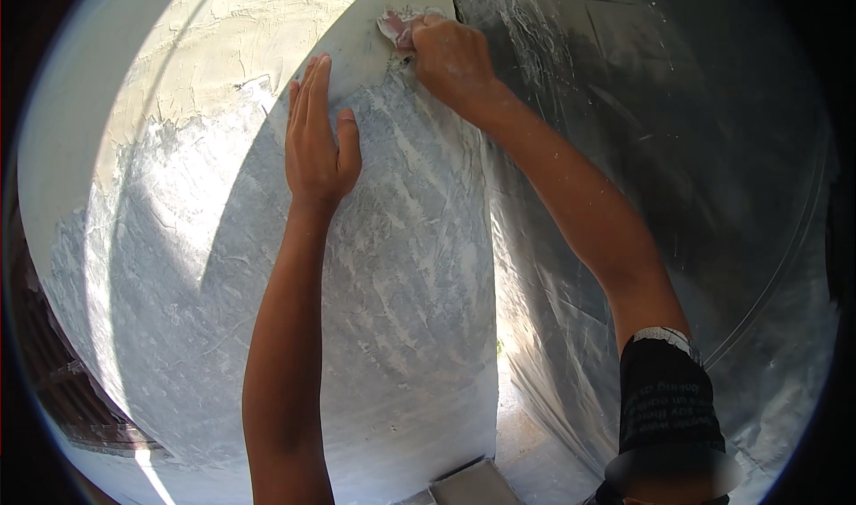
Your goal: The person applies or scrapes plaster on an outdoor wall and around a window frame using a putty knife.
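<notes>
My left hand (pixel 316 144) lies flat, fingers together, on a grey plastered wall (pixel 392 264) streaked with white filler. My right hand (pixel 450 55) is raised higher on the wall, near its outer corner, and grips a small crumpled piece of abrasive paper (pixel 395 25) pressed against the surface. Both forearms reach up from the lower edge. A black sleeve with pale print covers my right upper arm (pixel 669 398).
The upper left of the wall (pixel 205 50) is sunlit, rough, cream-coloured plaster. To the right of the corner runs a second shaded wall face (pixel 678 148) with white scratch marks. A pale floor strip and a grey slab (pixel 477 485) show at the bottom.
</notes>
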Demonstrator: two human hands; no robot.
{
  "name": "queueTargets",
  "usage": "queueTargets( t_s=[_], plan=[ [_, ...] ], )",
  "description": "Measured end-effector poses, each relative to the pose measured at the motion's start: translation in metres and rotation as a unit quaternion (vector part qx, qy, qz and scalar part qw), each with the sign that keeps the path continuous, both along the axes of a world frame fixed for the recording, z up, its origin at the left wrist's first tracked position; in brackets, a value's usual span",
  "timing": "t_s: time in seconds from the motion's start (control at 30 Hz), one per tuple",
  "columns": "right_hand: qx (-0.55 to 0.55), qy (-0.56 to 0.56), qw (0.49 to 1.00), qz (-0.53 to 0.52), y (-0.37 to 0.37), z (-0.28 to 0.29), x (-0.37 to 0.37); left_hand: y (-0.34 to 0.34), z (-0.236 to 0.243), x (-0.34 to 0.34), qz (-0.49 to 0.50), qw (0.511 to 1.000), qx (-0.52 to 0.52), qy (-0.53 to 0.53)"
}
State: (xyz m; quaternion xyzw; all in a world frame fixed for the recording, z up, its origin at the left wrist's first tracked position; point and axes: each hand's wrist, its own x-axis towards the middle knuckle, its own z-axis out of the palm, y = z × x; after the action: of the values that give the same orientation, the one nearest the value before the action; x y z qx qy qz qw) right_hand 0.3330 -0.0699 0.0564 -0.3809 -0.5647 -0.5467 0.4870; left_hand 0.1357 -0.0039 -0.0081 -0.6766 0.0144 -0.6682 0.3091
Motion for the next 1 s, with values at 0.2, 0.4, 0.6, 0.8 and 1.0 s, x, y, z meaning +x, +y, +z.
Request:
queueTargets(
  t_s=[0.2, 0.4, 0.6, 0.8, 1.0],
  plan=[
    [-0.124, 0.025, 0.98, 0.151, -0.04, -0.054, -0.049, -0.001, -0.003, -0.011, -0.003, 1.0, 0.002, -0.011],
    [0.004, 0.031, 0.998, 0.047, -0.016, 0.042, -0.014, -0.006, -0.001, -0.005, 0.008, 1.0, -0.008, -0.012],
    [-0.036, -0.076, 0.996, -0.04, -0.013, 0.004, -0.03, 0.001, -0.001, -0.005, -0.006, 1.0, -0.003, -0.018],
    [-0.074, 0.001, 0.981, 0.181, -0.038, -0.021, -0.033, 0.002, -0.004, -0.012, -0.005, 1.0, -0.004, -0.02],
    [0.18, 0.064, 0.981, -0.025, 0.003, 0.05, 0.04, -0.002, 0.0, -0.001, -0.011, 1.0, 0.007, -0.018]
  ],
)
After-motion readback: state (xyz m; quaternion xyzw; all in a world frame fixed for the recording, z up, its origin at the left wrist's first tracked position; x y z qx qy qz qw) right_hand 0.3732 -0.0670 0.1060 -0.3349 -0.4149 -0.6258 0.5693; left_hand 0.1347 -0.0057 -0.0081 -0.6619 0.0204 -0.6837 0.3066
